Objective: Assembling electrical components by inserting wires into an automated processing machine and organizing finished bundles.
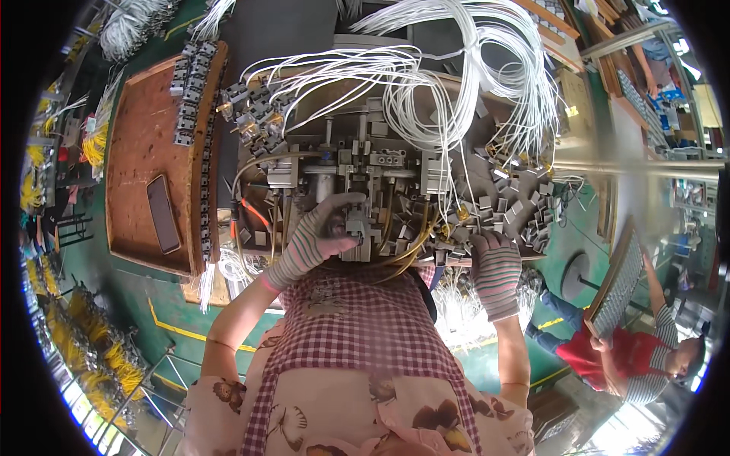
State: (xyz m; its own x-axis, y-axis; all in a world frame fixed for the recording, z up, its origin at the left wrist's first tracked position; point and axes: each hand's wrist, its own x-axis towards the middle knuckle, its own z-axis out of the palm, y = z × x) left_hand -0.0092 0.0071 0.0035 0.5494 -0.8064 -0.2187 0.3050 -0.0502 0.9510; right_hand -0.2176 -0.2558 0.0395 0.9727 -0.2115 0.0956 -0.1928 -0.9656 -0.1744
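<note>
My left hand (318,237), in a striped glove with bare fingertips, is closed around a small grey metal block (356,222) at the front of a bench fixture (365,163). Its thumb and forefinger press the block from either side. My right hand (496,275), gloved the same way, rests at the bench's front edge by a heap of small grey metal pieces (525,201). Its fingers curl down, and what they hold, if anything, is hidden. Beside those fingertips lie brass-coloured fittings (458,215) on white cables.
White cable bundles (433,99) arch over the back of the bench. Grey blocks with fittings (255,114) pile up at its left. A wooden tray (133,152) carries a phone (162,214) and rows of blocks. On the right, a person in red (620,353) holds a tray (616,285).
</note>
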